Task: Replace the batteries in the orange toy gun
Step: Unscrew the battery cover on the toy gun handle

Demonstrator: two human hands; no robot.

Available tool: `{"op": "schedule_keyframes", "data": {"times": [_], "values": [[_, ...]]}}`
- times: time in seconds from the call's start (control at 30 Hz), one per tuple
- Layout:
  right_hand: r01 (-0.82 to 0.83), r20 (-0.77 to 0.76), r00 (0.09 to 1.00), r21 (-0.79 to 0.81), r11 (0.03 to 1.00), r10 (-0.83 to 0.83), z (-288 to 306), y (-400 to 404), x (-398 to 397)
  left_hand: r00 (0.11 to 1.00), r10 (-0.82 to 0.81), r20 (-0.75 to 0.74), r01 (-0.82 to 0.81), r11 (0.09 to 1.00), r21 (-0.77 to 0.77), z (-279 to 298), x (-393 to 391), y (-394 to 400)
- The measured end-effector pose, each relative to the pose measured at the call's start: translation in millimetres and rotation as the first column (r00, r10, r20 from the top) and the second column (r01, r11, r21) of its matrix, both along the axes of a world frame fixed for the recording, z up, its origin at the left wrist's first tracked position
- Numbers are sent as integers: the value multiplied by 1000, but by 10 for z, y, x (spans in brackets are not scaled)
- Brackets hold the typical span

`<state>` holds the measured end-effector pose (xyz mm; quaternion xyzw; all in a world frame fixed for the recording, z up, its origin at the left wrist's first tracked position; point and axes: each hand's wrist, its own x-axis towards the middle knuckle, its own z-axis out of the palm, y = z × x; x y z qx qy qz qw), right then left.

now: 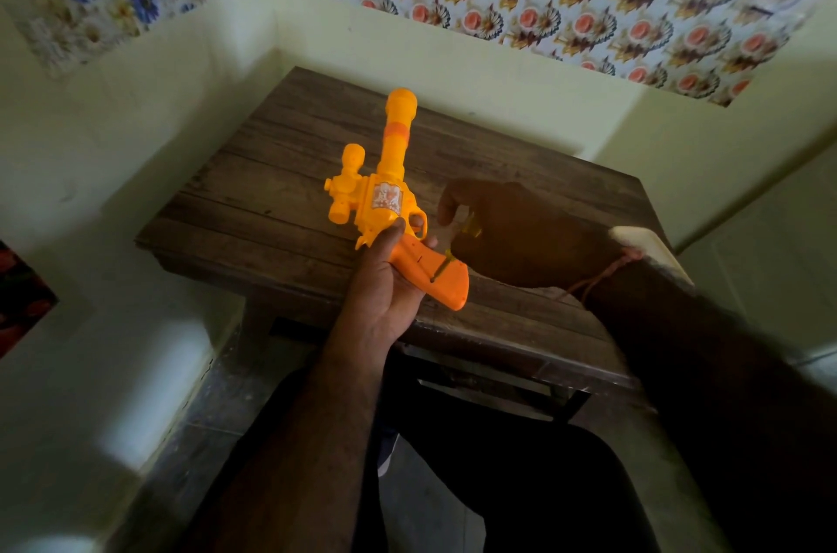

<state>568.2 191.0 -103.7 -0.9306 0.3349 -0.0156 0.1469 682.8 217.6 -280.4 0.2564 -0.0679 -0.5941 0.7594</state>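
My left hand (385, 280) grips the orange toy gun (385, 199) by its handle, above the near part of the wooden table (253, 208). The barrel points away from me toward the wall. My right hand (512, 230) holds a small screwdriver with a yellow see-through handle (471, 230). Its thin shaft (441, 269) slants down and its tip touches the gun's handle near the butt. Most of my right hand is in dark shadow.
The small brown table stands in a corner of pale green walls with flowered wallpaper above. A white object (643, 249) lies at the table's right edge, with a reddish cord (602, 276) by my right wrist. My dark-trousered legs are below the table's near edge.
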Motion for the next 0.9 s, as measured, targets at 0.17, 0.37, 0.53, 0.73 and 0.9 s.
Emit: {"op": "schedule_keyframes", "data": {"times": [0.17, 0.37, 0.53, 0.73, 0.9], "values": [[-32, -42, 999, -112, 993, 27, 2, 27, -9, 1000, 11, -12, -11, 1000, -18, 37, -10, 18], [-6, 7, 1000, -34, 999, 6, 7, 2, -3, 999, 4, 37, -4, 1000, -18, 94, -18, 39], [-4, -3, 1000, -66, 998, 4, -15, -25, 3, 1000, -8, 0, 8, 1000, -22, 74, -8, 31], [-5, 7, 1000, -38, 999, 6, 8, -18, -12, 1000, 22, 22, -21, 1000, -14, 126, -30, 52], [-29, -40, 999, 4, 1000, 29, 33, -49, -34, 1000, 5, 12, -4, 998, -57, 108, -28, 49]]}}
